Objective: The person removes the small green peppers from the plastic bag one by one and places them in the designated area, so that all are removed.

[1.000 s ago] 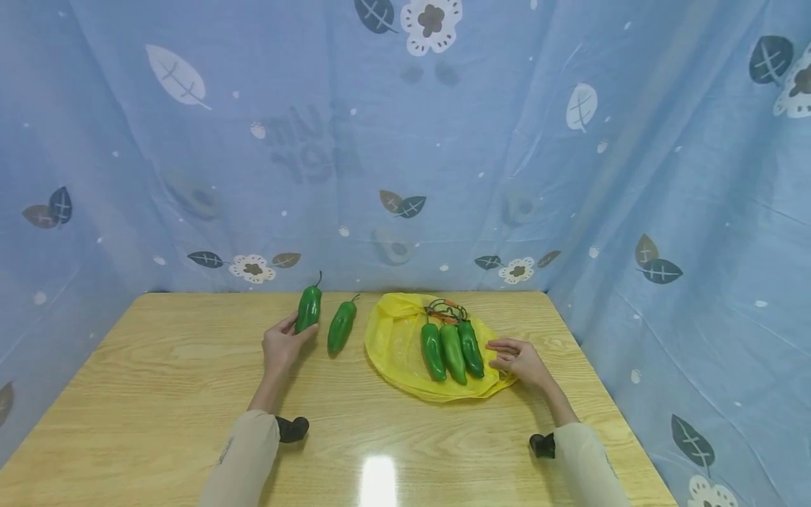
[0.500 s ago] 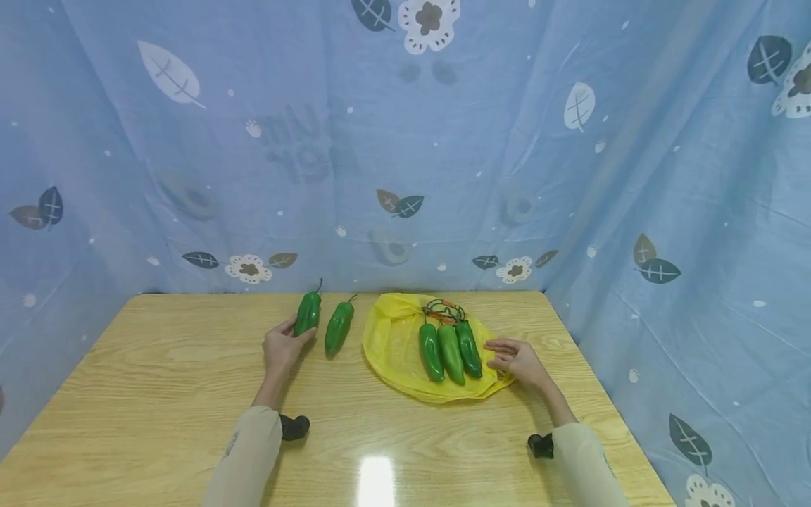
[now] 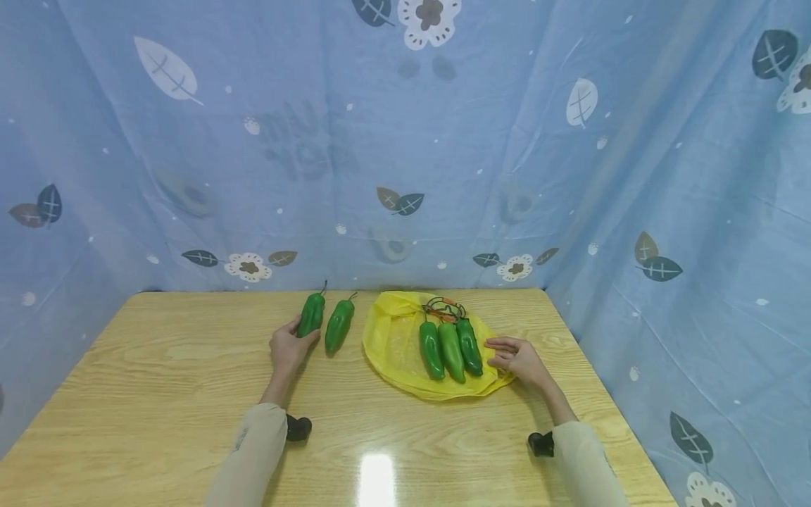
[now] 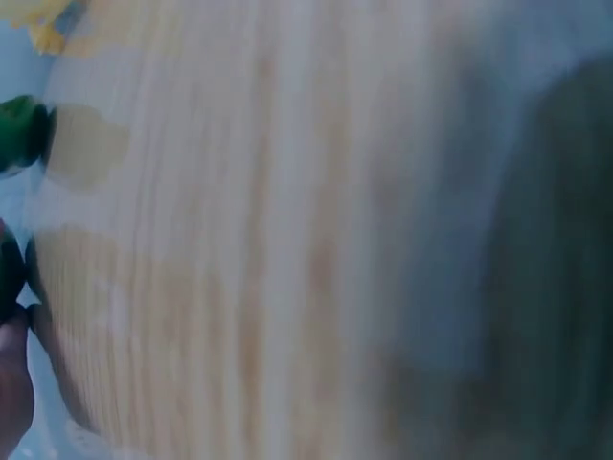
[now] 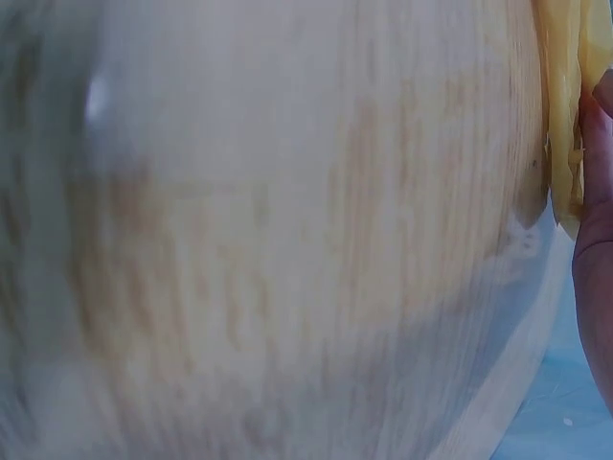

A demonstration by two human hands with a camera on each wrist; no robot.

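Your left hand (image 3: 288,346) holds the held pepper (image 3: 312,313) by its lower end, thumb on one side and fingers on the other, at the far left part of the surface (image 3: 190,366); whether it is lifted, I cannot tell. This pepper probably is light and rather stiff, but its glossy skin may slip; better you take it around the thick middle, since the thin stem could break. Your right hand (image 3: 521,360) has its fingers loosely extended, with a gap between them, touching the right edge of the soft yellow bag (image 3: 395,345), beside three peppers (image 3: 452,352).
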